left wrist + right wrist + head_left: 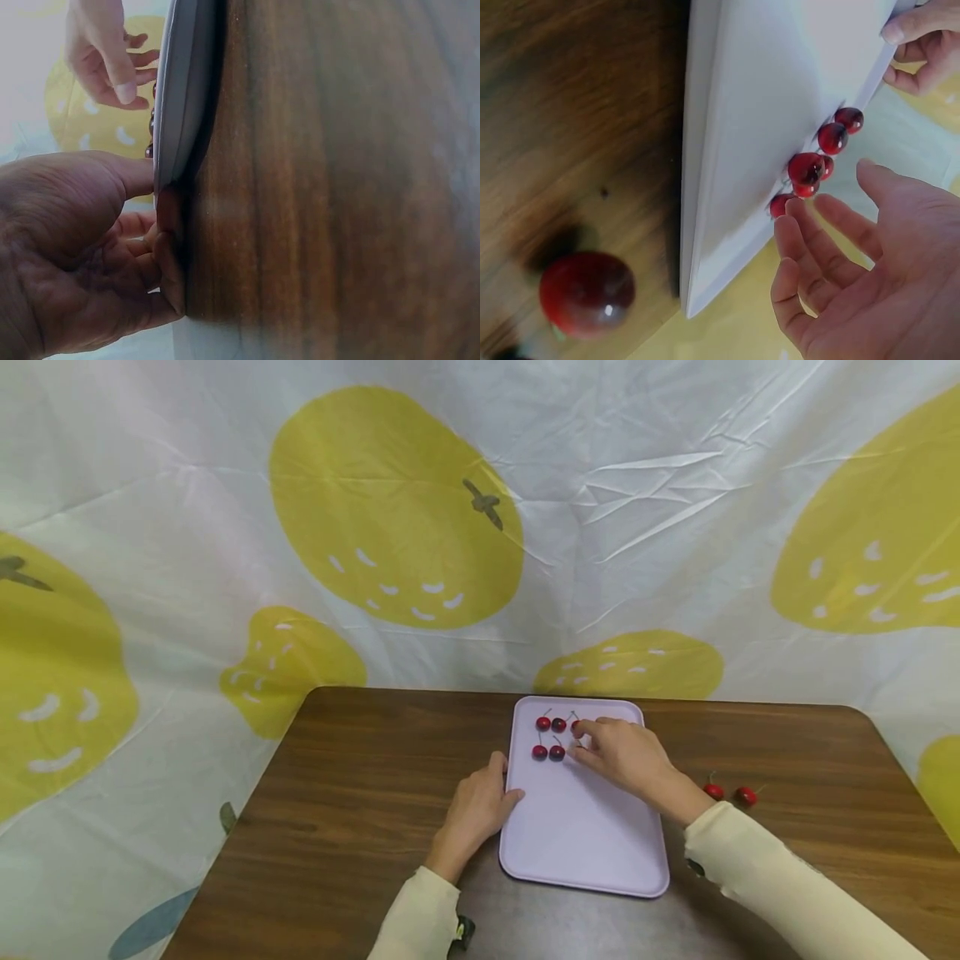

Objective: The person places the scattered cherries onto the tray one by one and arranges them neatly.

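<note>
The work seems mostly done, because at least five cherries (557, 752) lie in two rows on the tray (577, 847), whose edge the left hand (476, 797) grips, the right hand (624, 755) is beside them, thumb and fingers parted, and two other cherries (713, 792) remain on the table (375, 785).

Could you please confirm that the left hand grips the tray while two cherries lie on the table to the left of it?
Not quite: the left hand grips the tray, but the two cherries lie on the table to its right, as the head view shows.
</note>
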Demonstrator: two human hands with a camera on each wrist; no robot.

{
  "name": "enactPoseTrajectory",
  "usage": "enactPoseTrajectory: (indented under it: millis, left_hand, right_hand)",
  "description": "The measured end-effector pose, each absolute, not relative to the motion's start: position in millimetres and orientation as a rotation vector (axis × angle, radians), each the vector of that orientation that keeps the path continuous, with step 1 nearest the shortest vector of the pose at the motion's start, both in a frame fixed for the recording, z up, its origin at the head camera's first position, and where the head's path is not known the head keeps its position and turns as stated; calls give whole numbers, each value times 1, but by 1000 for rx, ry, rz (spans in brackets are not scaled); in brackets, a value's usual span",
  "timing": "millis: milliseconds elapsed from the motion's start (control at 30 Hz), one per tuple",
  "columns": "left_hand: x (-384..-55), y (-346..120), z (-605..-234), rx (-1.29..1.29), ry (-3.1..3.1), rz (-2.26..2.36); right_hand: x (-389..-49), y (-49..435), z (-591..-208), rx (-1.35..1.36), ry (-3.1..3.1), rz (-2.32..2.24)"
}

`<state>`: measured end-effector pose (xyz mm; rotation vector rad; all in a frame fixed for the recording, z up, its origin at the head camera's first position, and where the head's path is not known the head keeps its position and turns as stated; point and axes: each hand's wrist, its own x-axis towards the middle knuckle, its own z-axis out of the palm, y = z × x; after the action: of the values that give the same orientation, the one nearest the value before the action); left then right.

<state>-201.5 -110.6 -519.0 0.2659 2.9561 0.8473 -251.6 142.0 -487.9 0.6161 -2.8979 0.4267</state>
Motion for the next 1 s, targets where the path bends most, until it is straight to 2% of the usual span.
enactPoseTrajectory:
  millis: [200, 567, 1000]
  left_hand:
    - [-201, -111, -519, 262, 2955, 854]
    - [-202, -110, -519, 264, 2958, 854]
    - [-202, -109, -521, 299, 2976, 836]
  right_hand:
    - [-243, 156, -479, 523, -2908, 442]
    - [-216, 212, -463, 419, -2897, 447]
    - [-196, 274, -468, 240, -3066, 413]
